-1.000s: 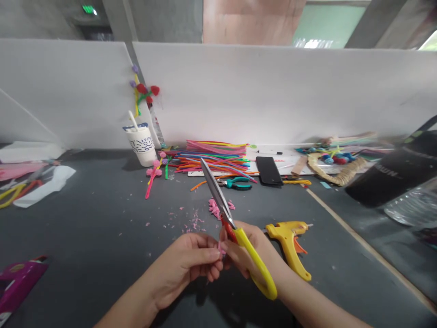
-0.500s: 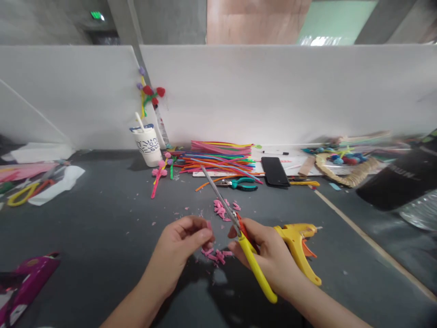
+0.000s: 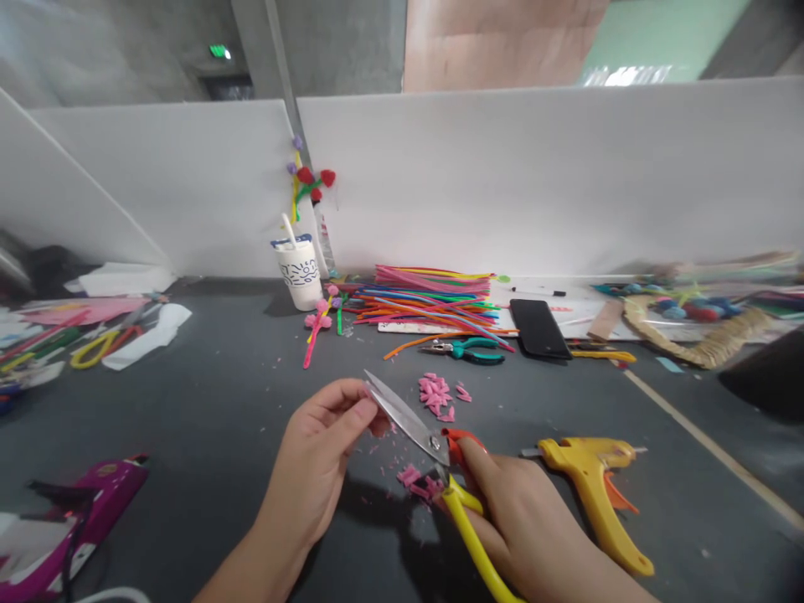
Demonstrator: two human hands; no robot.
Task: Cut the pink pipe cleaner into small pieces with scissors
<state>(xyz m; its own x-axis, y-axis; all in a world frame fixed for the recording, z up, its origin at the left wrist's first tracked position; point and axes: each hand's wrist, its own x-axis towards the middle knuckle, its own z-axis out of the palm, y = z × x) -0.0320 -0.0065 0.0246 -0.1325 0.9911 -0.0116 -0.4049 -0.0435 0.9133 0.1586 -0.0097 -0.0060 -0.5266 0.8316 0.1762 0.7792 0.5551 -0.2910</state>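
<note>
My right hand point(image 3: 524, 502) grips a pair of scissors point(image 3: 402, 417) with yellow and red handles, their blades pointing up and left. The blade tips lie at the fingertips of my left hand point(image 3: 320, 448), which is closed in a pinch. A small pink piece of pipe cleaner is mostly hidden between those fingers. Beyond the scissors lies a pile of short pink pipe cleaner pieces point(image 3: 435, 392). A second cluster of pink pieces point(image 3: 411, 477) rests under the blades, partly covered by the scissors.
To the right lies a yellow glue gun point(image 3: 587, 473); a purple tool point(image 3: 104, 511) is at left. Farther back are teal-handled pliers point(image 3: 468, 350), a phone point(image 3: 540, 328), bundled pipe cleaners point(image 3: 433, 293), a white cup point(image 3: 300, 275) and a pink pipe-cleaner flower point(image 3: 317, 322).
The scissors have swung lower, and their blades now meet the left fingertips. The view has turned left, so the table items appear farther right.
</note>
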